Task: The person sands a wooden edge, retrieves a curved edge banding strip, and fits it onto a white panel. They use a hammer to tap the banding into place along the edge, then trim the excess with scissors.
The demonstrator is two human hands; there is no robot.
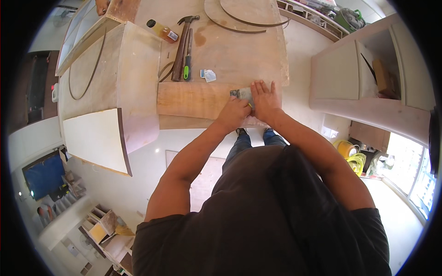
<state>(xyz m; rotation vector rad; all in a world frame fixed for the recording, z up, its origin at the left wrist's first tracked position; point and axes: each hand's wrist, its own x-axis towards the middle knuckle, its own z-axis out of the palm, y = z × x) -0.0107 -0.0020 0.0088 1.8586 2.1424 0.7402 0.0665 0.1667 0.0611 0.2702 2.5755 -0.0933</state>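
Note:
A smooth, light brown wooden board lies along the near edge of the workbench. Near its right end is a flat, greyish rectangular piece with dark smudges, partly covered by my hands. My right hand rests flat on that piece's right side, its fingers stretched away from me. My left hand is closed beside it, knuckles up, and a thin yellow thing shows between the two hands. Most of that thing is hidden by my fingers, so its kind cannot be made out.
Farther off on the workbench lie a claw hammer, a green-handled tool, a crumpled packet, a bottle and curved strips. Cabinets stand right, a wooden box unit left. Another person's hand shows far left.

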